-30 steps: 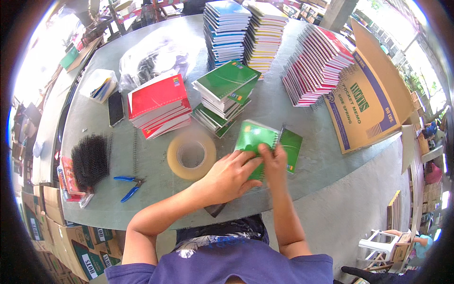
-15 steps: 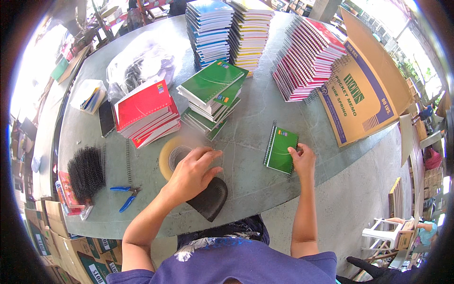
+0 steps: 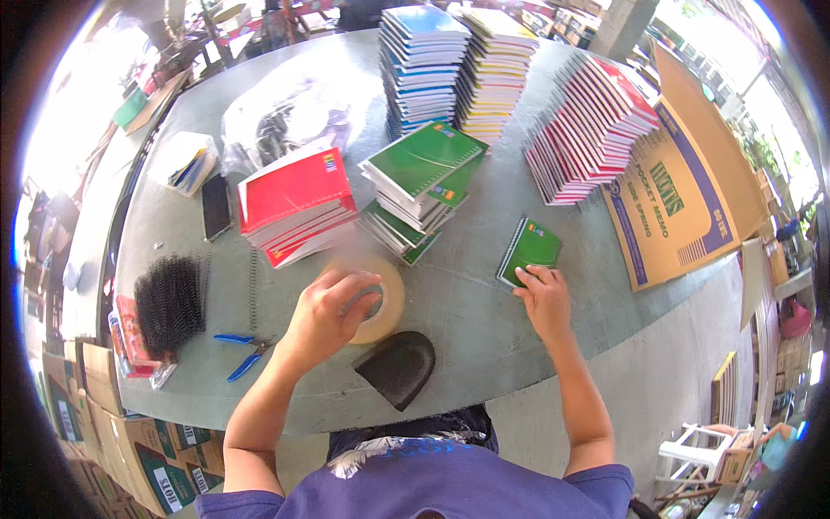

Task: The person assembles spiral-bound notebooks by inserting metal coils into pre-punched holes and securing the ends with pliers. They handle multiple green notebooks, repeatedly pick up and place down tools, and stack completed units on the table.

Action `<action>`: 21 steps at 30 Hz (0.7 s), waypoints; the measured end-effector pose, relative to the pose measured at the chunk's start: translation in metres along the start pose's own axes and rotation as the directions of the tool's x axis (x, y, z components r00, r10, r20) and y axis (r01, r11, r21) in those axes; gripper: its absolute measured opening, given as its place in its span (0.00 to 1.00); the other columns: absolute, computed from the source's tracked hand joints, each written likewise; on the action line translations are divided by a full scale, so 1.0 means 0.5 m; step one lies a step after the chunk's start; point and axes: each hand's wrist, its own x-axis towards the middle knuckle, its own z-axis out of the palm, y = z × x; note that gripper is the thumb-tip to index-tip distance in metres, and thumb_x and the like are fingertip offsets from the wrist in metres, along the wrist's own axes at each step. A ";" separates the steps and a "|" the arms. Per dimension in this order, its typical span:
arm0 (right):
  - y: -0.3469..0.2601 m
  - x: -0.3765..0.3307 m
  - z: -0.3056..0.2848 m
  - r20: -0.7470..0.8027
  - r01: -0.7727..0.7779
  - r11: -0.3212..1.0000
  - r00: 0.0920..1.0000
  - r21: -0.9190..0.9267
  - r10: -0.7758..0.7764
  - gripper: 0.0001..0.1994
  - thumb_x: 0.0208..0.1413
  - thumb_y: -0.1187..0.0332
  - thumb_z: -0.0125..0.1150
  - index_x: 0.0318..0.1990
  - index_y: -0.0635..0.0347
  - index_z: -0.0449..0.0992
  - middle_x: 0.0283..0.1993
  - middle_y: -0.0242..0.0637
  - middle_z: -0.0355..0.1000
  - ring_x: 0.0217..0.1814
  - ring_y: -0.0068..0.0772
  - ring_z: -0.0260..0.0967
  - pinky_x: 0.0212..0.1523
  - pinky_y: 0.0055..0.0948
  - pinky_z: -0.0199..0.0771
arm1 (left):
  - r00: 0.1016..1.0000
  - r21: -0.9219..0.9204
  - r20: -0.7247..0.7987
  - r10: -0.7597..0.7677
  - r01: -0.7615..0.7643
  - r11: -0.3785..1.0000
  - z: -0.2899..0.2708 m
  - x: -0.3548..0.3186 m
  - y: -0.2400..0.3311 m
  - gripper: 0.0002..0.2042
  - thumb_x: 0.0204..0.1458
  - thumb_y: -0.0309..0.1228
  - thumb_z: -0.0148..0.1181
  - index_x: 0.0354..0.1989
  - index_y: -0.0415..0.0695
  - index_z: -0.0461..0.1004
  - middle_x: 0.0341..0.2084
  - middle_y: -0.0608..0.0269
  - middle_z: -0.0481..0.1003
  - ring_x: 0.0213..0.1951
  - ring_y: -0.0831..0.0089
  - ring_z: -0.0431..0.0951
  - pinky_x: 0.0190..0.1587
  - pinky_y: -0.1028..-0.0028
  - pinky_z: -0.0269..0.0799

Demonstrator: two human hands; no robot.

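Observation:
My right hand [image 3: 544,298] has its thumb and fingers closed on the lower right corner of a small green spiral notebook [image 3: 533,246], which lies on the table. Over the left side of a wide roll of tape [image 3: 393,303] is my left hand [image 3: 324,313], its fingers curled toward the thumb. What it holds, if anything, I cannot make out. A dark pad with one rounded end [image 3: 399,368] lies below the tape roll. Stacks of green notebooks [image 3: 424,164] and red notebooks [image 3: 294,195] stand beyond my left hand.
Tall stacks of blue notebooks [image 3: 422,73], yellow-edged notebooks [image 3: 493,78] and red spiral notebooks [image 3: 592,130] stand at the back. An open carton [image 3: 670,203] is at right. Left lie blue-handled cutters [image 3: 246,355], black wire spirals [image 3: 169,303], a phone [image 3: 217,208] and a plastic bag [image 3: 285,112].
The view has shifted a little. The green notebook has slid away from me, and my right hand now grips its lower corner. My left hand has moved left and its fingers have curled.

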 end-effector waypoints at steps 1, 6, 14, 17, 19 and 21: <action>-0.004 0.025 -0.002 0.020 -0.004 1.000 1.000 -0.009 0.004 0.15 0.44 0.67 0.65 0.43 0.56 0.78 0.43 0.34 0.74 0.45 0.40 0.68 0.46 0.36 0.69 | 1.000 0.015 -0.013 -0.007 0.008 1.000 -0.005 -0.007 -0.001 0.10 0.48 0.25 0.61 0.40 0.42 0.77 0.34 0.55 0.76 0.31 0.66 0.77 0.31 0.71 0.73; -0.094 0.193 -0.065 -0.357 0.370 0.927 0.875 0.059 -0.327 0.12 0.49 0.67 0.62 0.41 0.57 0.78 0.42 0.34 0.75 0.45 0.39 0.70 0.45 0.37 0.68 | 0.995 0.073 -0.086 -0.054 0.060 0.996 -0.038 -0.047 -0.024 0.08 0.48 0.25 0.62 0.37 0.41 0.78 0.31 0.56 0.76 0.29 0.66 0.77 0.29 0.71 0.73; -0.257 0.309 -0.064 -0.083 0.529 0.843 0.848 0.097 -0.523 0.19 0.42 0.69 0.66 0.45 0.57 0.74 0.50 0.38 0.72 0.54 0.38 0.67 0.56 0.38 0.60 | 0.988 0.164 -0.118 -0.102 0.121 0.979 -0.074 -0.105 -0.022 0.09 0.47 0.27 0.63 0.37 0.42 0.78 0.30 0.57 0.76 0.30 0.63 0.76 0.30 0.70 0.73; -0.253 0.303 -0.073 -0.147 0.541 0.817 0.841 0.199 -0.522 0.16 0.42 0.73 0.64 0.42 0.57 0.74 0.45 0.39 0.73 0.49 0.40 0.69 0.51 0.37 0.65 | 0.984 0.118 -0.114 -0.136 0.149 0.982 -0.090 -0.113 -0.027 0.09 0.47 0.27 0.64 0.38 0.42 0.78 0.30 0.56 0.76 0.30 0.64 0.76 0.30 0.70 0.73; -0.245 0.305 -0.072 -0.205 0.565 0.792 0.824 0.229 -0.528 0.14 0.44 0.74 0.62 0.41 0.58 0.74 0.40 0.39 0.75 0.44 0.41 0.71 0.46 0.37 0.67 | 0.982 0.119 -0.089 -0.165 0.175 0.977 -0.089 -0.117 -0.044 0.09 0.47 0.27 0.64 0.38 0.42 0.78 0.30 0.56 0.76 0.30 0.64 0.76 0.30 0.70 0.73; -0.250 0.304 -0.072 -0.184 0.550 0.811 0.834 0.198 -0.520 0.13 0.45 0.73 0.62 0.41 0.58 0.73 0.39 0.39 0.75 0.44 0.40 0.72 0.46 0.36 0.67 | 0.979 0.098 -0.072 -0.190 0.196 0.976 -0.084 -0.118 -0.056 0.09 0.47 0.29 0.63 0.38 0.41 0.78 0.29 0.56 0.76 0.32 0.62 0.76 0.33 0.69 0.72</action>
